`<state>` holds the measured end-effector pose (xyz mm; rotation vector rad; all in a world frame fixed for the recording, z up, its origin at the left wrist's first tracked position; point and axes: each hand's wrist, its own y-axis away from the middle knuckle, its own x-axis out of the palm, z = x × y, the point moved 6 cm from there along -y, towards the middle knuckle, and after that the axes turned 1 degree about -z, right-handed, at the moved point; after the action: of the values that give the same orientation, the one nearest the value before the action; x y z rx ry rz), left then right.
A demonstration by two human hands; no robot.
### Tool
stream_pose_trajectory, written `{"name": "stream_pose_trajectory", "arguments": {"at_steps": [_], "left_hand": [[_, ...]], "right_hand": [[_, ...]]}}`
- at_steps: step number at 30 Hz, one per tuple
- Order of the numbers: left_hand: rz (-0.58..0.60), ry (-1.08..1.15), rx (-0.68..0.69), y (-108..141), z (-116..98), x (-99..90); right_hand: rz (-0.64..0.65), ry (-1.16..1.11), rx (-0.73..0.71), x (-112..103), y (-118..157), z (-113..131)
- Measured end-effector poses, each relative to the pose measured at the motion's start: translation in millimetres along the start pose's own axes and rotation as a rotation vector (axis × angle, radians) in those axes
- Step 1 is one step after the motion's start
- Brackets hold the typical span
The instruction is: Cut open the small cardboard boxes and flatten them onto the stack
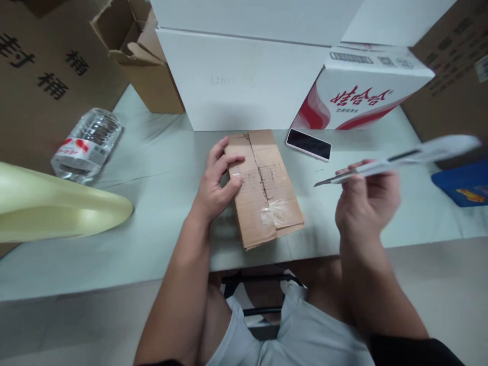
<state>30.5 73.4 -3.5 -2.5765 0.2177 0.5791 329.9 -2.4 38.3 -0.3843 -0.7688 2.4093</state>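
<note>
The left hand (218,179) grips the left edge of a taped cardboard box (263,185) lying near the table's (163,203) near edge. To its right, the right hand (364,201) clasps a utility knife (396,161), blade out, apart from the box. A phone (308,145) lies beyond, between them.

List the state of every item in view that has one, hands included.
Taped box: lying flat, top flaps closed, clear tape on the near end.
Knife: blade out, clear of the taped box.
Left hand: fingers spread, resting on the taped box.
Right hand: closed around the knife.
Phone: face up, screen dark.
Open carton: flaps up.
Bottle: label on, cap not visible.
</note>
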Motion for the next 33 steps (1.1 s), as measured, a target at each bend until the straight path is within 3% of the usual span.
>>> {"name": "stream_pose_trajectory", "arguments": {"at_steps": [4, 7, 13, 21, 27, 33], "left_hand": [[-0.010, 0.025, -0.027, -0.8, 0.1, 0.0], [-0.019, 0.031, -0.037, -0.3, 0.5, 0.0], [-0.025, 0.026, -0.046, -0.2, 0.4, 0.3], [-0.022, 0.025, -0.049, -0.2, -1.0, -0.5], [-0.045, 0.000, -0.053, -0.3, 0.9, 0.2], [-0.083, -0.012, -0.023, -1.4, 0.3, 0.1]], "right_hand": [[0.109, -0.344, -0.135, 10.1, 15.6, 63.3], [0.248, -0.425, -0.158, 17.2, 29.0, 78.1], [0.431, -0.362, -0.136, 28.2, 41.2, 67.0], [0.472, -0.372, -0.185, 32.1, 41.3, 58.9], [0.531, -0.306, -0.106, 30.8, 38.9, 53.3], [0.569, -0.238, -0.125, 34.8, 39.5, 56.5]]}}
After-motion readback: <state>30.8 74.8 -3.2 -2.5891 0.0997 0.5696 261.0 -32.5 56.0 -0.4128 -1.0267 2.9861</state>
